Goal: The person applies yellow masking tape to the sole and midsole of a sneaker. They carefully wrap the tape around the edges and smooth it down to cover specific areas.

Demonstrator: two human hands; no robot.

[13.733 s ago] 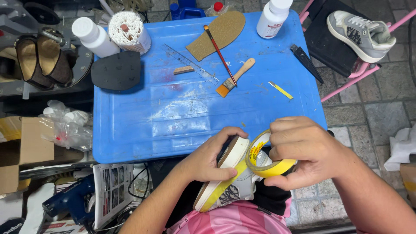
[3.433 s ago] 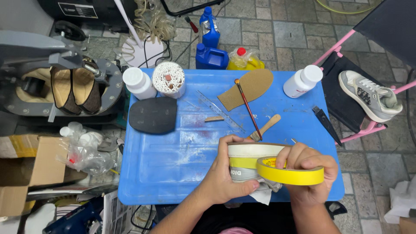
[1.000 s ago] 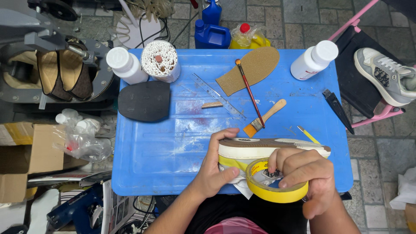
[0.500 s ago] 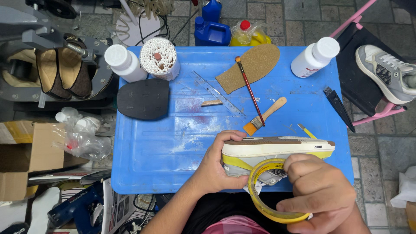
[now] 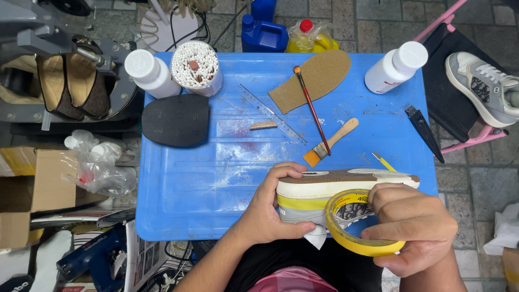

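Since half a second ago your right hand [image 5: 413, 227] has lifted the tape roll [image 5: 361, 226] back up against the shoe [image 5: 346, 189], which stays sole-up at the near right of the tray [image 5: 216, 184]. That blue tray carries, at the far left, a black sole [image 5: 175, 119], and at the far middle a tan insole [image 5: 316, 78]. Your left hand [image 5: 270, 213] grips the shoe's heel end, thumb under, fingers over the sole. Your right hand is closed on the yellow roll, touching the shoe's side, where a yellow band already runs. Just beyond the shoe lies a brush [image 5: 328, 143].
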